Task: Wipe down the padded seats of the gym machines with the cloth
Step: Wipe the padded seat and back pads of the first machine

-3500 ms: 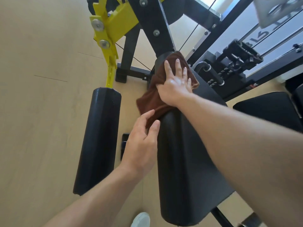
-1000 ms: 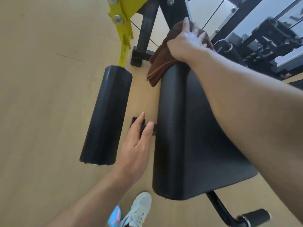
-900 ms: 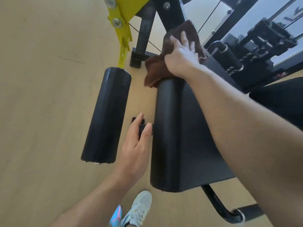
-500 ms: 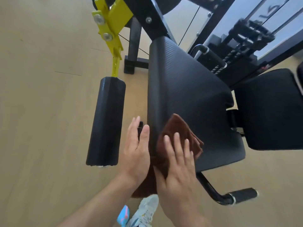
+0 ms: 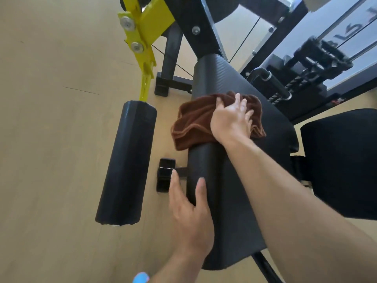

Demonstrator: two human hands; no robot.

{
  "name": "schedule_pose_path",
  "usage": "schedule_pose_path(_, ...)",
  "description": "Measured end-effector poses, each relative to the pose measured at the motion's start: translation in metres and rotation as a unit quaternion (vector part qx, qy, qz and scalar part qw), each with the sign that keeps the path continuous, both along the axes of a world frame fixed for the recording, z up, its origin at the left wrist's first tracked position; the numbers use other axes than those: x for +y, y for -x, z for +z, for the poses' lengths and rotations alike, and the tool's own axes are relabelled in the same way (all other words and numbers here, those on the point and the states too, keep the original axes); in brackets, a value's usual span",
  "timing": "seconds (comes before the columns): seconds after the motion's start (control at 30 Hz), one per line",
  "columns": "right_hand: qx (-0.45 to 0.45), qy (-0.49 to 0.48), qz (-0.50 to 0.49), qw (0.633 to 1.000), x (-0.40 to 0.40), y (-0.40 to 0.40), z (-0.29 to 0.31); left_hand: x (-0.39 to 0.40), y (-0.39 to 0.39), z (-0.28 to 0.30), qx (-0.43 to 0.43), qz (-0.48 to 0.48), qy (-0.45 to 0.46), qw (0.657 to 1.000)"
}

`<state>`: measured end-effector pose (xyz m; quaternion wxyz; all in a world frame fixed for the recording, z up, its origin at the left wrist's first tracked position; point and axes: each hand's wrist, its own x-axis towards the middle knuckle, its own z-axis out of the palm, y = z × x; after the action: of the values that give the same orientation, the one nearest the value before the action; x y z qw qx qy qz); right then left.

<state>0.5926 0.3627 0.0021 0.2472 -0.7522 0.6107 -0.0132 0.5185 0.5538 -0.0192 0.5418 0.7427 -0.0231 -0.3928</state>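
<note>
A black padded seat runs from the lower middle up to the machine's frame. A brown cloth lies bunched across its middle and hangs over the left edge. My right hand presses flat on the cloth, fingers spread and pointing away from me. My left hand rests against the seat's left edge nearer to me, thumb on the pad and fingers down its side, holding nothing.
A black roller pad on a yellow bracket hangs left of the seat. A black adjustment knob sticks out below the seat's edge. A second black pad is at the right, a weight stack behind it. The floor is tan.
My right hand has slid the cloth from the near end of the seat up to its middle. My left hand has stayed at the seat's left edge.
</note>
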Motion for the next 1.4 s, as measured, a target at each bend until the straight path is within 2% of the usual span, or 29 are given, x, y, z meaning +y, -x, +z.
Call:
schedule_pose_path(0.2,0.052,0.049,-0.017,0.997,-0.065,-0.092,-0.002,-0.004,0.003,-0.012,0.011,0.024,0.005,1.0)
schedule_pose_path(0.37,0.087,0.091,0.033,0.991,-0.081,-0.108,-0.01,-0.003,0.002,-0.019,0.03,0.018,0.018,0.999)
schedule_pose_path(0.53,0.111,0.087,0.154,0.978,-0.064,-0.093,0.0,0.002,-0.002,-0.017,0.035,-0.002,0.032,0.999)
schedule_pose_path(0.7,0.133,0.101,0.263,0.95,0.005,-0.035,-0.001,0.013,0.004,-0.014,-0.004,-0.017,0.006,1.0)
schedule_pose_path(0.8,0.113,0.083,0.294,0.946,0.059,0.019,0.005,0.057,0.023,-0.01,0.045,-0.028,-0.018,0.998)
schedule_pose_path(0.87,0.092,0.061,0.292,0.95,0.095,0.057,0.014,0.101,0.036,0.002,0.095,-0.049,-0.067,0.992)
schedule_pose_path(0.93,0.087,0.038,0.283,0.954,0.136,0.093,0.021,0.147,0.044,0.015,0.118,-0.054,-0.131,0.983)
schedule_pose_path(1.0,0.119,0.028,0.276,0.953,0.18,0.125,0.027,0.187,0.045,0.032,0.103,-0.078,-0.171,0.977)
schedule_pose_path(1.1,0.173,0.0,0.266,0.948,0.232,0.152,0.04,0.229,0.042,0.057,0.091,-0.088,-0.185,0.975)
schedule_pose_path(1.2,0.154,-0.069,0.207,0.964,0.258,0.162,0.063,0.251,0.04,0.085,0.104,-0.105,-0.173,0.974)
schedule_pose_path(1.3,0.069,-0.194,0.085,0.975,0.282,0.17,0.092,0.264,0.039,0.109,0.123,-0.131,-0.161,0.97)
schedule_pose_path(1.33,0.003,-0.253,0.013,0.967,0.293,0.173,0.104,0.266,0.037,0.119,0.139,-0.131,-0.149,0.97)
schedule_pose_path(1.4,-0.116,-0.339,-0.116,0.926,0.318,0.18,0.129,0.265,0.034,0.136,0.19,-0.11,-0.116,0.969)
